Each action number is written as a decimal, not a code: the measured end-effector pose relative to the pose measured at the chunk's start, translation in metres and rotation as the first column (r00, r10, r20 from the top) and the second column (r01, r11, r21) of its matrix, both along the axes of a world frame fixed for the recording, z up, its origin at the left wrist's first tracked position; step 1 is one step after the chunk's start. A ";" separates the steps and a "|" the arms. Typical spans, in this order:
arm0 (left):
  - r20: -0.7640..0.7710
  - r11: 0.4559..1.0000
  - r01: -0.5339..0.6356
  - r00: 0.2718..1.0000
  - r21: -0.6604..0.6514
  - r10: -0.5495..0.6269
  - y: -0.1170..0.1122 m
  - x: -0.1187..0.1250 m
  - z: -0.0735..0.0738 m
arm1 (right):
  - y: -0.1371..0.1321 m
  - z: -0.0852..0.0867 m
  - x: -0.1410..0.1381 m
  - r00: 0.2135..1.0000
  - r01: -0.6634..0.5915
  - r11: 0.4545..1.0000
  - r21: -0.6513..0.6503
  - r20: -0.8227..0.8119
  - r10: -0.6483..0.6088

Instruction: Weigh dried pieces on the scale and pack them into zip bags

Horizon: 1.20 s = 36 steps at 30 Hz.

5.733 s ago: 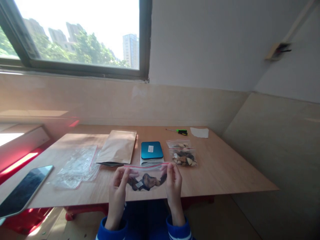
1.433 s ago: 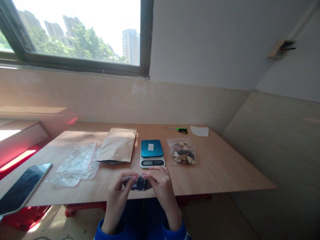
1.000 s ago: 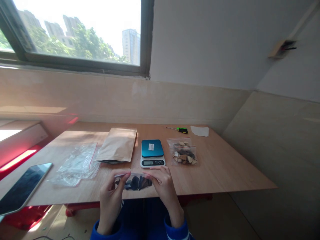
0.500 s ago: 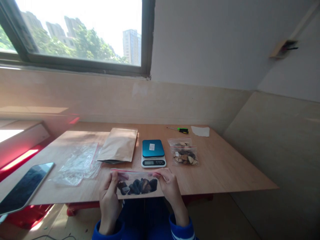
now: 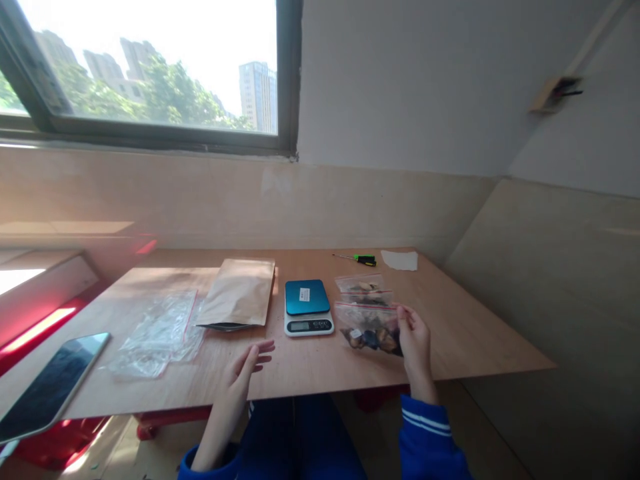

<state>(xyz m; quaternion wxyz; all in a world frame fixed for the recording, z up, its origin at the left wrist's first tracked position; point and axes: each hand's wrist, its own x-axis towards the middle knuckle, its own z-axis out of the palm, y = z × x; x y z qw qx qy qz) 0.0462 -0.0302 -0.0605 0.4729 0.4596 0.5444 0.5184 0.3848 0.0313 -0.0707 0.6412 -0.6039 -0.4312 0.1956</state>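
Note:
My right hand (image 5: 415, 337) pinches the top right corner of a clear zip bag (image 5: 371, 333) with a red seal line and dark dried pieces inside. That bag hangs over the front of other zip bags (image 5: 364, 283), which hold pale dried slices and are partly hidden by it. My left hand (image 5: 250, 367) is over the front of the table, fingers stretched out, holding nothing. Beyond and between the hands stands a kitchen scale (image 5: 307, 300) with a blue top plate and a white base.
A brown paper pouch (image 5: 240, 290) lies left of the scale, beside a heap of clear plastic bags (image 5: 155, 333). At the left edge is a tablet (image 5: 53, 380). A green and black screwdriver (image 5: 364, 260) and a white paper (image 5: 400, 260) lie at the back.
My left hand has let go of the bag with dark pieces and opened. My right hand has carried that bag rightward, over to the other filled bags.

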 end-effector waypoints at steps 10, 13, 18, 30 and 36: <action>-0.555 0.920 -0.046 0.785 0.389 0.274 0.039 -0.059 -0.040 | 0.000 -0.052 0.004 0.634 0.311 0.934 0.176 0.694 -0.342; -0.728 0.911 0.000 0.601 0.413 0.330 0.061 -0.077 -0.045 | -0.007 -0.073 -0.018 0.610 0.217 0.976 -0.006 0.781 -0.131; -0.876 0.945 0.106 0.418 0.310 0.240 0.090 -0.093 -0.037 | -0.001 -0.085 -0.027 0.645 0.206 0.971 -0.118 0.763 -0.044; -0.780 0.903 0.218 0.601 0.371 0.175 0.088 -0.079 0.020 | -0.034 0.029 -0.200 0.458 -0.786 0.615 -0.063 0.609 0.648; -0.743 0.870 0.101 0.574 0.482 0.345 0.073 -0.067 0.049 | -0.009 0.021 -0.248 0.266 -0.587 0.788 -0.186 0.875 0.405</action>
